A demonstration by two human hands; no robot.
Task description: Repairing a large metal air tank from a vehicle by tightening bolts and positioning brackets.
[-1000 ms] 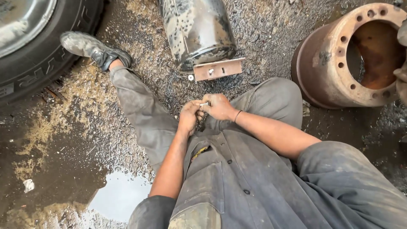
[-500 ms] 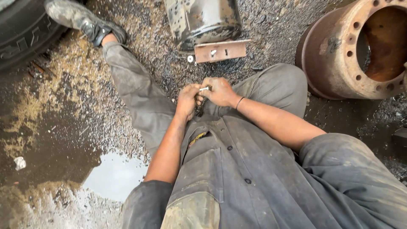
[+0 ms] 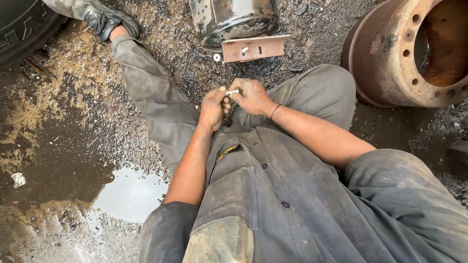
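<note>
Two hands meet over the person's lap, above the grey coverall. The left hand (image 3: pixel 213 106) is curled nearly closed, fingertips pinching one end of a small pale bolt (image 3: pixel 233 91). The right hand (image 3: pixel 252 95) is also closed round it, thumb and fingers gripping the other end. Just beyond them on the gritty ground lie a rusty bracket plate (image 3: pixel 253 47) and a dark metal cylinder (image 3: pixel 233 18).
</note>
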